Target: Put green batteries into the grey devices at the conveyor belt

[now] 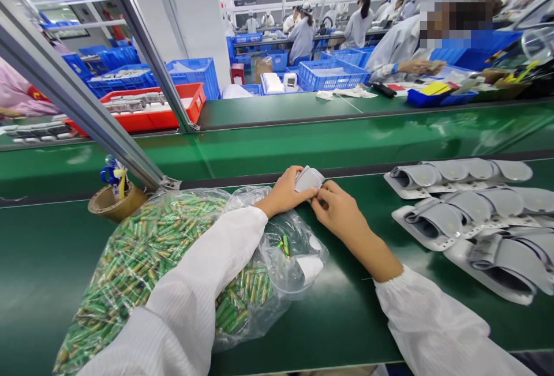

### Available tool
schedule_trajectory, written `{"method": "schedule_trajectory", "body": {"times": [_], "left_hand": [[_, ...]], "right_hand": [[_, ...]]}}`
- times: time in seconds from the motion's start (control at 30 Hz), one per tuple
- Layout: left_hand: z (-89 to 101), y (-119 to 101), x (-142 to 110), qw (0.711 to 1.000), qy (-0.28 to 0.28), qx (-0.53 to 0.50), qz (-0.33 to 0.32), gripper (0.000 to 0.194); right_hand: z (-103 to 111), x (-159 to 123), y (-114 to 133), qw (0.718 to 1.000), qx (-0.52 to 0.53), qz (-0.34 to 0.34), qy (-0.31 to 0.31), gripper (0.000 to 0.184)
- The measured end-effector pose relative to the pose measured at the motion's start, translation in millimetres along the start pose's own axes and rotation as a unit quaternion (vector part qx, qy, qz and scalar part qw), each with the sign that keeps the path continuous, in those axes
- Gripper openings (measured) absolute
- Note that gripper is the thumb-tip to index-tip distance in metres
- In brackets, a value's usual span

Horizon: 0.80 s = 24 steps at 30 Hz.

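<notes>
My left hand (283,192) grips a wrist blood pressure monitor (309,180) with a light grey rolled cuff, held just above the bench's back edge. At its near right edge, the fingers of my right hand (335,206) are closed in a pinch; my fingers hide what lies between them. Under my left forearm spreads a large clear bag of green and gold batteries (168,237). A clear plastic bag part (298,249) with a few loose batteries and white patches lies just below my hands.
Several more monitors with grey cuffs (471,203) stand in rows at the right. A round brown holder (101,206) with scissors is at the left, beside a metal post (142,162). Across the green conveyor (259,154), a red tray (197,105) and a co-worker (398,41) are seen.
</notes>
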<state>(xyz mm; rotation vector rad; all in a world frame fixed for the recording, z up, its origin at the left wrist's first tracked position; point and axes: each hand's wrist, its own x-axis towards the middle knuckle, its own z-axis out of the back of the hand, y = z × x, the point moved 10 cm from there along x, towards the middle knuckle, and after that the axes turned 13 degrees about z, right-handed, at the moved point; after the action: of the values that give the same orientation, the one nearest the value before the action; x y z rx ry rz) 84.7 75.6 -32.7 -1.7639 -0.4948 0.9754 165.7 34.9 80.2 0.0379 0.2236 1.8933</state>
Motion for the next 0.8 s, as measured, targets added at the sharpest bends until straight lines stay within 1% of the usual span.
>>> {"method": "schedule_trajectory", "body": {"times": [0.07, 0.1, 0.17, 0.23, 0.27, 0.3, 0.33, 0.37, 0.4, 0.43, 0.47, 0.5, 0.57, 0.6, 0.63, 0.67, 0.7, 0.73, 0.8], "left_hand": [[-0.3, -0.2, -0.1, 1.000, 0.003, -0.001, -0.003, 0.072], [-0.1, 0.2, -0.2, 1.000, 0.002, -0.004, -0.002, 0.072], [1.4, 1.5, -0.3, 1.000, -0.006, -0.022, 0.005, 0.074], [2.6, 2.1, -0.7, 0.999, -0.015, -0.033, 0.010, 0.075], [2.8, 1.9, -0.9, 0.999, -0.017, -0.032, 0.010, 0.075], [2.6, 1.7, -1.0, 0.999, -0.017, -0.027, 0.011, 0.075], [2.3, 1.7, -1.1, 1.000, -0.015, -0.021, 0.013, 0.075], [2.1, 2.0, -1.2, 1.000, -0.012, -0.016, 0.016, 0.076], [2.3, 2.4, -1.4, 1.000, -0.010, -0.015, 0.020, 0.076], [3.1, 2.6, -1.7, 1.000, -0.009, -0.016, 0.025, 0.077], [4.1, 2.7, -2.0, 0.999, -0.010, -0.017, 0.029, 0.077], [5.1, 2.5, -2.3, 0.999, -0.011, -0.016, 0.032, 0.077], [5.8, 1.5, -2.6, 0.999, -0.011, -0.014, 0.036, 0.078], [5.5, 0.7, -2.5, 0.999, -0.010, -0.014, 0.036, 0.077], [5.2, -0.2, -2.3, 0.999, -0.009, -0.015, 0.035, 0.077], [5.2, -0.8, -2.0, 0.999, -0.010, -0.019, 0.034, 0.077], [5.4, -1.0, -1.6, 0.999, -0.011, -0.025, 0.033, 0.077], [6.5, -0.8, -1.1, 0.999, -0.013, -0.034, 0.033, 0.077], [10.3, 0.7, 1.1, 0.998, -0.015, -0.052, 0.028, 0.077]], "right_hand": [[0.1, 0.1, 5.0, 1.000, -0.001, 0.002, 0.015, 0.031], [5.9, 0.5, 7.4, 1.000, -0.003, 0.001, 0.004, 0.030], [25.7, 2.1, 14.7, 0.999, 0.011, 0.001, -0.045, 0.027], [43.6, 5.1, 29.0, 0.993, 0.070, 0.020, -0.089, 0.024], [45.4, 7.4, 39.8, 0.989, 0.118, 0.041, -0.081, 0.021], [40.1, 9.6, 54.0, 0.982, 0.172, 0.070, -0.044, 0.019], [29.4, 9.8, 71.5, 0.969, 0.222, 0.108, 0.019, 0.016], [15.6, 6.4, 88.8, 0.951, 0.258, 0.141, 0.096, 0.014], [0.7, -0.4, 103.1, 0.930, 0.278, 0.164, 0.177, 0.017], [-12.5, -8.7, 112.6, 0.909, 0.288, 0.173, 0.247, 0.025], [-22.9, -16.2, 117.0, 0.893, 0.289, 0.170, 0.301, 0.031], [-30.3, -21.7, 117.2, 0.882, 0.286, 0.156, 0.339, 0.034], [-37.8, -28.4, 111.5, 0.873, 0.273, 0.123, 0.386, 0.031], [-38.2, -29.6, 108.1, 0.872, 0.262, 0.115, 0.397, 0.028], [-36.3, -28.5, 104.4, 0.877, 0.251, 0.111, 0.395, 0.026], [-32.6, -25.3, 100.2, 0.886, 0.245, 0.106, 0.380, 0.026], [-27.1, -20.0, 94.7, 0.899, 0.246, 0.097, 0.349, 0.025], [-20.2, -13.2, 86.9, 0.915, 0.252, 0.078, 0.305, 0.023], [-6.0, -0.8, 64.2, 0.943, 0.266, 0.017, 0.196, 0.023]]}}
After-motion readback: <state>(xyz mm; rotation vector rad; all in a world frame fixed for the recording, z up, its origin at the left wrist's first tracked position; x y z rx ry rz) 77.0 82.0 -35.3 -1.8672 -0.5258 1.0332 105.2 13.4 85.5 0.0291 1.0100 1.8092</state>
